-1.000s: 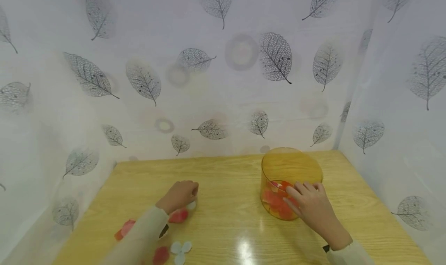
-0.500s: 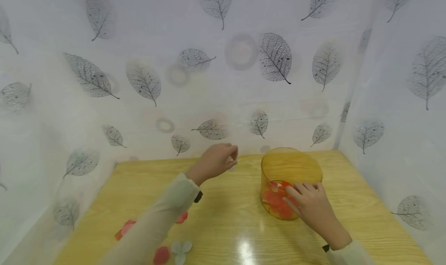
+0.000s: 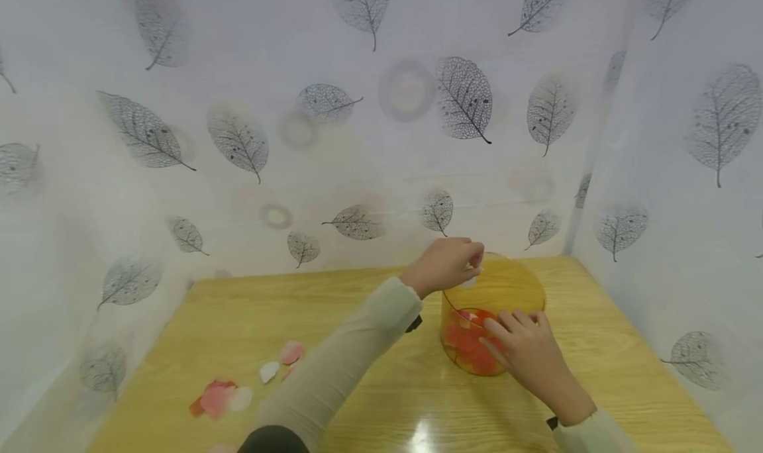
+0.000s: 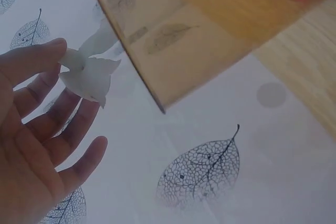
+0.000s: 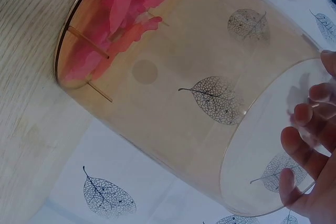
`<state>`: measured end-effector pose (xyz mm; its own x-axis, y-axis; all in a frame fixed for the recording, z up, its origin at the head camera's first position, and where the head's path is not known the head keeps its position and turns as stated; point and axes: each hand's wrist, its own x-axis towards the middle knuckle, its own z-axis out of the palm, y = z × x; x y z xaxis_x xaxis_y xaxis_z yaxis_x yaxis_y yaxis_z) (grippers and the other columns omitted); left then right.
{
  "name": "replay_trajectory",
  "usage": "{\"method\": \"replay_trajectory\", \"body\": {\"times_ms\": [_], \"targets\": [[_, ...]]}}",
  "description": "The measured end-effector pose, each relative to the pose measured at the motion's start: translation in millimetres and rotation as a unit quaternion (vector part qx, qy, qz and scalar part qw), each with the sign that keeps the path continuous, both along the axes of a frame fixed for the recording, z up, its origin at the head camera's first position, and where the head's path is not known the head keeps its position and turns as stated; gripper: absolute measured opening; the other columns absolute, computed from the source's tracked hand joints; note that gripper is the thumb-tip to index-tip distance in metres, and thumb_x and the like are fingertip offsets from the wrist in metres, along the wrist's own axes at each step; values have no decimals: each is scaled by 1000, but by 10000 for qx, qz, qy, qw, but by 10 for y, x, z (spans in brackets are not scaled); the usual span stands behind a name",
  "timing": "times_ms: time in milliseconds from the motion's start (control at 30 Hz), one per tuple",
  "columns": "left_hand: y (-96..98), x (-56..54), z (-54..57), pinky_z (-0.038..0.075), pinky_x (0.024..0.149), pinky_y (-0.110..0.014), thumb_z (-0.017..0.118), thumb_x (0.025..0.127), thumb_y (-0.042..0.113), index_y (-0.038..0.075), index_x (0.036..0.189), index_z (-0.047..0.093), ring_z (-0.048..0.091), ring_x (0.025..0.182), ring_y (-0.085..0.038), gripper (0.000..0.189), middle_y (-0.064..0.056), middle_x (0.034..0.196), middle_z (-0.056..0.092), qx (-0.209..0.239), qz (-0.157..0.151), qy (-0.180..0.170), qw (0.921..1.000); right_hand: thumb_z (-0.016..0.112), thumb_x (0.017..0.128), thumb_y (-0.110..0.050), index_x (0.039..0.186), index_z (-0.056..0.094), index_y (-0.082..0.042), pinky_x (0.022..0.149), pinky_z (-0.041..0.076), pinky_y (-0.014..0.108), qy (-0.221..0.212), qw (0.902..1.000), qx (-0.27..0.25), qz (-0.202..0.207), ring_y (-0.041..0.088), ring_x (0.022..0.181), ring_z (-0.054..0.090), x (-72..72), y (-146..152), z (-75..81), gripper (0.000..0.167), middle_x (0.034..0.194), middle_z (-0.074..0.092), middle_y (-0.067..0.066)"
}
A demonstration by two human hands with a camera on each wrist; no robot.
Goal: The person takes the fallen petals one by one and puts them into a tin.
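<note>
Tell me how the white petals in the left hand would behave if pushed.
The white petals look thin with jagged edges, so they would probably bend easily. They are likely light: the left hand pinches them with its fingertips.

Amber container [image 3: 515,284], red and pink petals [image 3: 216,399], white flower [image 4: 90,77], whitish walls [image 3: 352,168] with grey leaf print

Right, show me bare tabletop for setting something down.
Free: between the loose petals and the backdrop, and between the container and the right edge of the table. Crowded: around the container, with the left hand and right hand close.
</note>
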<state>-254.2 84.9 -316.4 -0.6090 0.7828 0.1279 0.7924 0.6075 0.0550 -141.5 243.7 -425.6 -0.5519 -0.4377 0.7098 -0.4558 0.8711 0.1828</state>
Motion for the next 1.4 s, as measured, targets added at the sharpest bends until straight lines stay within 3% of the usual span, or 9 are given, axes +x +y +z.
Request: {"method": "replay_trajectory", "body": {"times_ms": [133,333,467,600,833,933,1100,1233,1400], "targets": [[151,-46,-48,42,63,-17,57,93,33,20,94,57,52,73,-6,12,7,87,59,-52,28,265,9996,21,99,-52,81,54,-15,60,35,40,8,10000,10,-10,21,62,52,0,2,7,53,69,53,1],[245,-62,-124,46,79,-25,60,91,37,25,103,59,54,89,-9,17,7,104,59,-196,235,488,9983,21,100,-52,81,54,-15,61,36,41,4,10000,19,-22,22,63,53,2,-1,8,53,70,54,1],[193,-31,-203,46,85,-28,61,90,37,26,107,59,55,97,-11,20,7,111,59,-201,272,415,9986,20,99,-53,81,55,-15,61,36,41,-5,10000,30,-32,22,63,54,9,-2,-2,54,70,54,1],[19,9,-283,45,90,-31,60,91,36,25,108,59,56,99,-12,20,6,111,59,0,265,411,9988,21,99,-54,82,56,-16,60,36,40,-1,10000,49,-38,21,62,54,15,-2,-8,55,69,53,0],[-614,130,-409,47,93,-35,62,90,29,20,100,60,59,95,-14,14,2,104,63,913,107,730,9931,21,99,-55,81,55,-16,59,35,39,-14,10000,63,-57,19,59,52,16,-10,-6,55,67,52,-1],[-969,204,-441,48,90,-36,63,90,28,18,98,61,60,92,-16,13,1,101,63,1074,264,743,9911,20,99,-55,81,55,-16,59,35,39,-21,10000,21,-26,20,59,51,13,-25,-3,55,67,51,-1],[-1622,335,-523,51,82,-34,65,88,25,16,96,62,62,92,-17,12,1,100,64,1057,835,503,9896,20,99,-54,81,55,-16,59,35,39,6,10000,-2,48,20,59,52,12,-67,-2,55,67,51,-1],[-2084,413,-649,52,78,-35,70,84,22,15,95,62,63,89,-18,15,1,96,64,935,1239,419,9870,21,99,-54,82,57,-16,59,36,40,22,10000,-18,73,21,59,54,17,-72,4,56,67,53,0],[-2507,500,-863,52,72,-34,74,79,17,14,92,61,62,81,-18,18,-1,90,63,557,1422,239,9880,21,99,-55,84,60,-15,58,37,41,56,9999,-14,89,22,59,54,19,-66,28,57,66,54,1]]}}
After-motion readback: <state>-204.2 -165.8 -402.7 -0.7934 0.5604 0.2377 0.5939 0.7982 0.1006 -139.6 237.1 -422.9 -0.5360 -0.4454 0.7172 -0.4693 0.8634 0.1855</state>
